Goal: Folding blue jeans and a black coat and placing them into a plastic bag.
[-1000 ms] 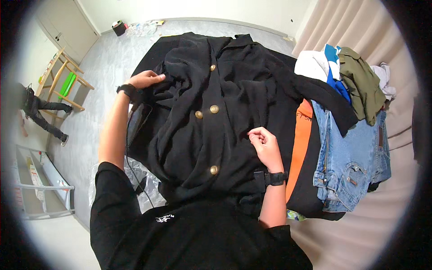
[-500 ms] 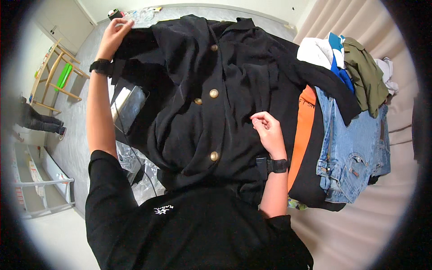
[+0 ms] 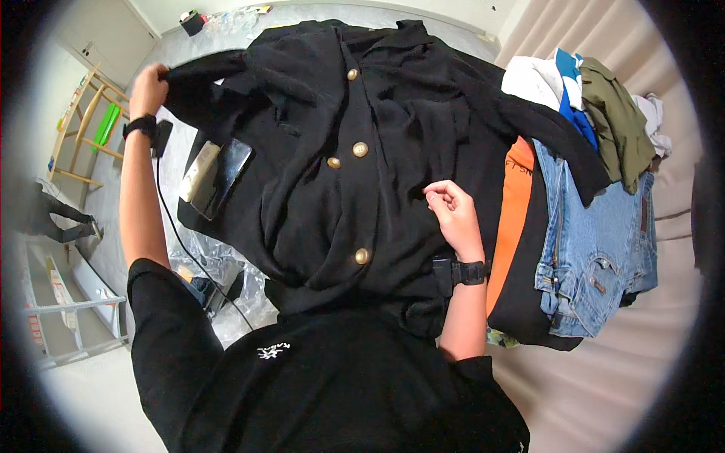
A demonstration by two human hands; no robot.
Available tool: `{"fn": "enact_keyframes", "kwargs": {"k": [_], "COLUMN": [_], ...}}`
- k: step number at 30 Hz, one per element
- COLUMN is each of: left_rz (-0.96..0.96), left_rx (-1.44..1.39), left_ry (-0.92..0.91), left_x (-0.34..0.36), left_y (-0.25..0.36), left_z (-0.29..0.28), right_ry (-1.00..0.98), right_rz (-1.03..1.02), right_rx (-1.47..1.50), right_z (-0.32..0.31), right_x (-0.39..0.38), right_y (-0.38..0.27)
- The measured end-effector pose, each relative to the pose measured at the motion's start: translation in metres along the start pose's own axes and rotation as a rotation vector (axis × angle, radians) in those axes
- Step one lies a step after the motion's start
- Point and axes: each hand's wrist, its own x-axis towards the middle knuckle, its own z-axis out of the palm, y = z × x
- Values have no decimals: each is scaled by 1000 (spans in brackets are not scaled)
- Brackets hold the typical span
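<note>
A black buttoned coat point(image 3: 302, 219) with gold-coloured buttons lies spread out in front of me. At the far left, my left hand point(image 3: 149, 90) is closed on the end of its left-side sleeve and holds it stretched outward. My right hand point(image 3: 453, 214) rests over the right half of the coat, fingers curled and thumb near the fingertips. Whether cloth is pinched there I cannot make out. The other sleeve point(image 3: 574, 147) reaches right, across the clothes there. On dark cloth by the coat's left side lie a phone point(image 3: 230, 175) and a slim white block point(image 3: 200, 167).
Blue jeans point(image 3: 596, 257) and an orange strip of cloth point(image 3: 513, 211) lie to the right. Beyond are an olive garment point(image 3: 618, 113) and a white one point(image 3: 532, 79). Clear plastic point(image 3: 245, 291) and a black cable point(image 3: 192, 253) are lower left. A person's legs point(image 3: 68, 215) show at left.
My left hand has moved left and nearer, drawing the sleeve outward. The phone and white block are less covered. My right hand has hardly moved.
</note>
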Motion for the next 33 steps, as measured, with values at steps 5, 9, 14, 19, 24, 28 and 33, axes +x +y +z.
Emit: {"fn": "enact_keyframes", "kwargs": {"k": [5,9,14,19,24,28,33], "left_rz": [-40,-287,-707,-576,-28,471,985], "left_rx": [35,-17,-964,-1050,-851,-364,-552], "left_ry": [292,271,-94,76,348,251,-564], "left_x": [19,8,-14,-2,35,48,-44], "left_y": [-10,-21,-37,-84,61,143,265], "left_z": [-12,26,53,76,15,17,61], "right_ry": [-12,-1,4,-6,14,-15,-9], "right_rz": [-9,-14,3,-8,26,-7,0], "right_rx": [-22,-5,-13,9,-15,-10,0], "right_z": [2,0,-2,1,-1,1,-3], "right_x": [2,0,0,3,0,3,2], "right_y": [-3,-2,1,0,3,-1,-3]}}
